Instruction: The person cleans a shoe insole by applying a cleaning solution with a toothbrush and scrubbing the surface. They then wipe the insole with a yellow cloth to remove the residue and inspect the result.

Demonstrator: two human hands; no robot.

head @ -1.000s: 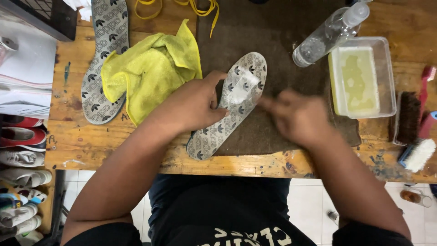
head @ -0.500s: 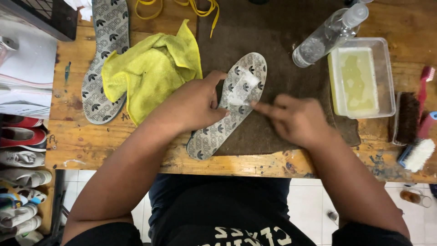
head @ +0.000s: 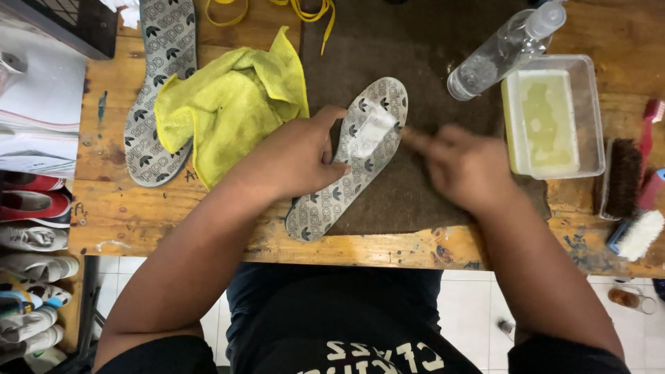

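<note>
- Insole, grey and flat with a dark leaf pattern, lies slanted on a brown mat in the middle of the wooden table.
- Left hand presses down on the insole's middle, fingers bent over its edge to hold it.
- Right hand is blurry; one finger points at the wet, shiny patch near the insole's top. I cannot tell if this hand is open or closed.
- Table wood is scratched and spotted with paint. A white tile floor shows below it.
- Soft, crumpled yellow cloth lies just left of the hand, partly over a second insole.
- Clear plastic bottle lies tilted beside a see-through tub of pale yellow stuff.
- Brown brush and white brush sit at the right edge.
- Yellow laces curl at the top.
- Shoes line a rack on the left.
</note>
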